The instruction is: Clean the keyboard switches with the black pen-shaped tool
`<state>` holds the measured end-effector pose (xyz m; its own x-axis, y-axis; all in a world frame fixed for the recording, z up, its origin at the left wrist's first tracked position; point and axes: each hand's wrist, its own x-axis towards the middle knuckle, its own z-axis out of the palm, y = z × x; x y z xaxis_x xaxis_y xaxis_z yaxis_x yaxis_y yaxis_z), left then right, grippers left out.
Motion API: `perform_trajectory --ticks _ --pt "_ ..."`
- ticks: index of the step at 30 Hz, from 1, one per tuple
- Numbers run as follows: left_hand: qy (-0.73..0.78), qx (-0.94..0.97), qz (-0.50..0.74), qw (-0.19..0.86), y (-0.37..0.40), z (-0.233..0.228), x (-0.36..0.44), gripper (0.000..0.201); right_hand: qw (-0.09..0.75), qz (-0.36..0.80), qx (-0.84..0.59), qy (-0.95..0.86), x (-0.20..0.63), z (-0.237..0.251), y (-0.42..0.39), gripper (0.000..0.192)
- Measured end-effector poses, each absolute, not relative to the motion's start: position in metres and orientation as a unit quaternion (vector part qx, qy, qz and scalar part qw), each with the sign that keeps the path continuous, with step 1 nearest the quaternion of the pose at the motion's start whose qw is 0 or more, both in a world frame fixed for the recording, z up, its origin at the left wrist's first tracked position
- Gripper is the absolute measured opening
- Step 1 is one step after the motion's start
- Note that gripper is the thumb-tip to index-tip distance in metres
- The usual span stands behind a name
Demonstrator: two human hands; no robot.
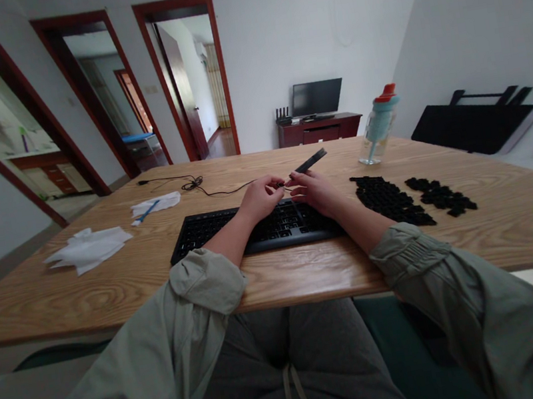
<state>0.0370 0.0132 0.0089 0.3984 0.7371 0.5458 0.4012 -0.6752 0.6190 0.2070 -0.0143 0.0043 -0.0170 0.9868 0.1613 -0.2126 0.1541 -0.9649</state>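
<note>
A black keyboard [285, 225] with its keycaps off in many places lies on the wooden table [303, 274], below both hands. Over its back edge, my left hand [261, 198] is closed, fingertips pinched around a tiny dark piece too small to name. Close beside it, my right hand [316, 190] grips a dark flat bar [310, 161] that slants up and away to the right. Part of the bar is hidden by the fingers. To the right of the keyboard, black keycaps [388, 200] lie spread out, with a smaller group of keycaps [440, 195] farther right.
A clear bottle with a red lid [379, 126] stands at the back right. The keyboard's cable [193, 183] runs coiled behind it. At left lie white tissues [89, 248] and a blue-handled brush [148, 211] on another tissue [165, 201].
</note>
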Motion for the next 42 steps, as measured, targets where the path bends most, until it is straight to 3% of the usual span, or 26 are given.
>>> perform_trajectory --ticks 7,13,18,20,24,29,35,38,42 --pt "0.306 0.844 0.436 0.070 0.013 0.009 0.036 0.026 0.599 0.507 -0.391 -0.481 0.208 0.003 -0.013 0.021" --pt "0.345 0.841 0.416 0.026 0.014 0.017 0.027 0.023 0.655 0.506 -0.376 -0.416 0.212 0.003 -0.005 0.007" --pt "0.385 0.753 0.499 0.192 0.009 0.027 0.027 0.028 0.671 0.368 -0.419 -0.489 0.209 0.009 -0.012 0.004" --pt "0.358 0.723 0.525 0.269 0.004 0.029 0.031 0.029 0.639 0.262 -0.443 -0.573 0.204 0.014 -0.020 0.003" --pt "0.294 0.688 0.544 0.380 -0.007 0.029 0.040 0.026 0.554 0.090 -0.441 -0.700 0.194 0.022 -0.038 0.021" --pt "0.282 0.662 0.560 0.412 -0.013 0.030 0.046 0.022 0.491 0.027 -0.432 -0.756 0.191 0.035 -0.056 0.027" --pt "0.293 0.680 0.537 0.404 -0.067 0.054 0.033 0.025 0.487 0.034 -0.443 -0.752 0.217 0.063 -0.097 0.025" --pt "0.256 0.742 0.440 0.436 -0.134 0.043 0.010 0.032 0.483 -0.042 -0.518 -0.705 0.271 0.069 -0.125 0.024" --pt "0.200 0.858 0.096 0.463 -0.197 -0.047 -0.016 0.028 0.421 -0.096 -0.713 -0.553 0.382 0.054 -0.164 0.039"
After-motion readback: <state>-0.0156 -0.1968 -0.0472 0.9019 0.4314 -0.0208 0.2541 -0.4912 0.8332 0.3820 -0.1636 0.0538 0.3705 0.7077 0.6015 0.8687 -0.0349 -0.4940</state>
